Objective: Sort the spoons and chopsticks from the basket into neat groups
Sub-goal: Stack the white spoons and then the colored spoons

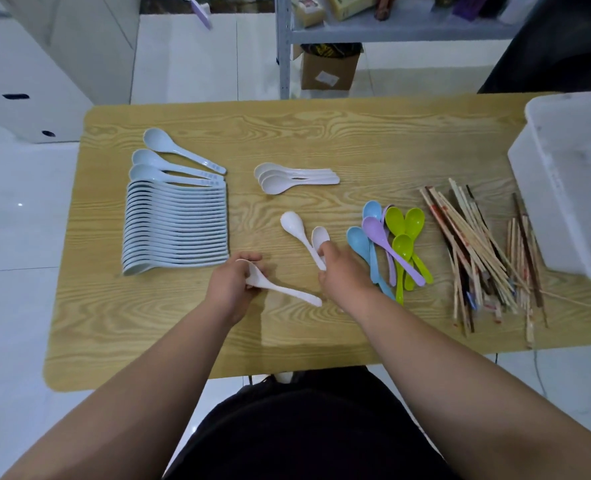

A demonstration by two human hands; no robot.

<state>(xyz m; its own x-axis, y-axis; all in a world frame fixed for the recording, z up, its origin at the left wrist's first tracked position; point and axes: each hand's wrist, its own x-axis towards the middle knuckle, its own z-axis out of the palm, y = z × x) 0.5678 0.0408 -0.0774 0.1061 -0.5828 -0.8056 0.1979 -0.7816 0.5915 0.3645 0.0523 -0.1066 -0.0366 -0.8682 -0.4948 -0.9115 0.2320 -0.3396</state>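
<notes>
Head view | left hand (233, 284) grips smooth white plastic spoon (280, 289) | right hand (339, 275) pinches two white spoons (308, 239)

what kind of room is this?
Likely a storeroom or back room, not a kitchen: metal shelving holding boxed goods, a cardboard box on the white tiled floor, and a plain wooden table.

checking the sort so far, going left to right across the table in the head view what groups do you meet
row of pale blue spoons → nested white spoons → coloured spoons → chopsticks pile → white plastic basket
</notes>
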